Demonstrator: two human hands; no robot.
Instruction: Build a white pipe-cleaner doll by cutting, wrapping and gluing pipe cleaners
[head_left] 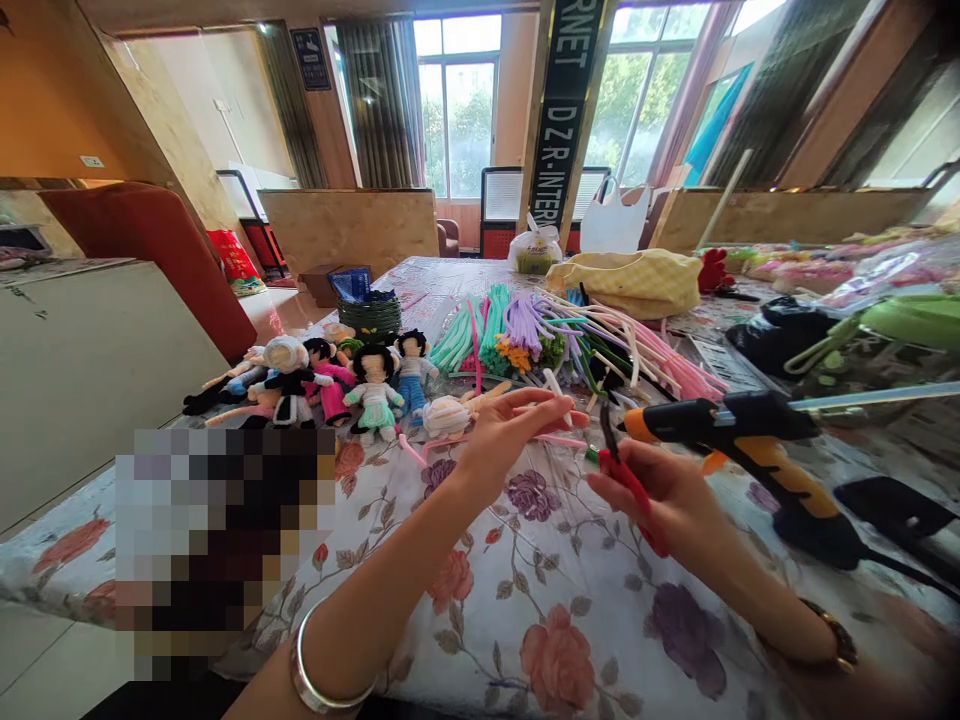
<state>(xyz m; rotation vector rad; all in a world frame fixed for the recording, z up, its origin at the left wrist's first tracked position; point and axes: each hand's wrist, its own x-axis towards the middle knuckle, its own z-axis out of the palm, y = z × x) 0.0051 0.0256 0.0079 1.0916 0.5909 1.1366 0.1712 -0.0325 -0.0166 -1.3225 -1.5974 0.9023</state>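
Observation:
My left hand [504, 432] is above the flowered tablecloth, its fingers closed on a short white pipe cleaner [556, 390]. Just to the right, my right hand [679, 495] grips red-handled scissors [636, 492], whose dark blades point up near the white piece. The exact spread of the blades is hard to make out. A pink pipe cleaner [415, 448] lies on the cloth behind my left hand. Small yarn-like dolls [373, 385] are grouped to the left, and a pale rolled piece [447, 416] lies beside them.
Bundles of coloured pipe cleaners [517, 320] lie behind my hands. A black and orange glue gun [750, 425] is close on the right. Farther back are a yellow checked bag [630, 282] and a dark green stack [370, 318]. Part of the left side is pixelated.

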